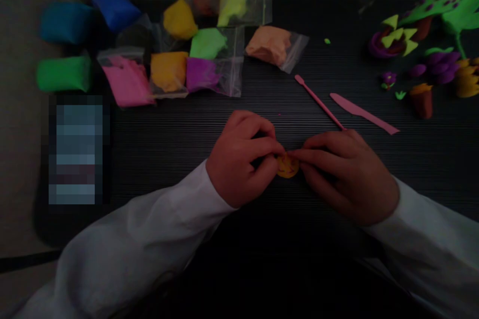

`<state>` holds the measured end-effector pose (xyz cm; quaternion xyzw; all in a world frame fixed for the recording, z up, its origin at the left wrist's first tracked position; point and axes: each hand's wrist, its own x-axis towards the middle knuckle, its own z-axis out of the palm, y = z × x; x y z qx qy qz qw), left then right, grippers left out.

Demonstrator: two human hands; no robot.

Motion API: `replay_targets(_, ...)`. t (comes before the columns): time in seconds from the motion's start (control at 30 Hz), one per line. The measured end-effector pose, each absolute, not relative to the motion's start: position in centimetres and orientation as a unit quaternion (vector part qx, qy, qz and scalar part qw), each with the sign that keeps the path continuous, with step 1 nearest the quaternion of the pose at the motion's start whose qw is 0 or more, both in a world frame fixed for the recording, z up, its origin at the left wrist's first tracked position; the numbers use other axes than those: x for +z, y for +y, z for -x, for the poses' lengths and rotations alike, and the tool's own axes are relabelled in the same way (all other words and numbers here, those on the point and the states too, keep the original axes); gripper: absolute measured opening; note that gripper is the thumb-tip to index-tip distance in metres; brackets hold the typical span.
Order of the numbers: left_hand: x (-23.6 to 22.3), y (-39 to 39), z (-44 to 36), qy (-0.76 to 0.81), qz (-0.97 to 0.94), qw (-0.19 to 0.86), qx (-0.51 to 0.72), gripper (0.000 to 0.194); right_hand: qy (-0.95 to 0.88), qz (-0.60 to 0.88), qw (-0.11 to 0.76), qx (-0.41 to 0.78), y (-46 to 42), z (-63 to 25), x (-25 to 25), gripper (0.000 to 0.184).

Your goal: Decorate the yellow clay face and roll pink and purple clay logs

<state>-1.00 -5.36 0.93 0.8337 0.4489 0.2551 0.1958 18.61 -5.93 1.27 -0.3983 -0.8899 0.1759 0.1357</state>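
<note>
Both my hands meet at the middle of a dark ribbed table (168, 144). My left hand (239, 157) is curled, its thumb and fingers pinching the left side of a small orange clay piece (287, 167). My right hand (348, 174) pinches the same piece from the right with its fingertips pressed together. The clay piece is a small flat round lump with faint reddish marks on it. White sleeves cover both my forearms.
Several bags of coloured clay lie at the back left, among them pink (127, 82), purple (204, 74), green (207, 42) and orange (271, 45). A pink stick tool (318, 101) and pink plastic knife (362, 113) lie behind my right hand. Finished clay flowers (422, 45) stand far right.
</note>
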Motion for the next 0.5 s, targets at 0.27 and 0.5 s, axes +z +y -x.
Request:
replay_targets(0.27, 0.87, -5.49, 1.03, 0.447, -0.831, 0.198, 0.264, 0.017, -0.890, 0.400, 0.128, 0.174, -5.82, -18.52, 1.25, 0.029)
replay_targets(0.5, 0.67, -5.39, 1.08, 0.443, -0.834, 0.192, 0.268, 0.018, -0.896, 0.399, 0.112, 0.160, -5.83, -18.39, 1.26, 0.029)
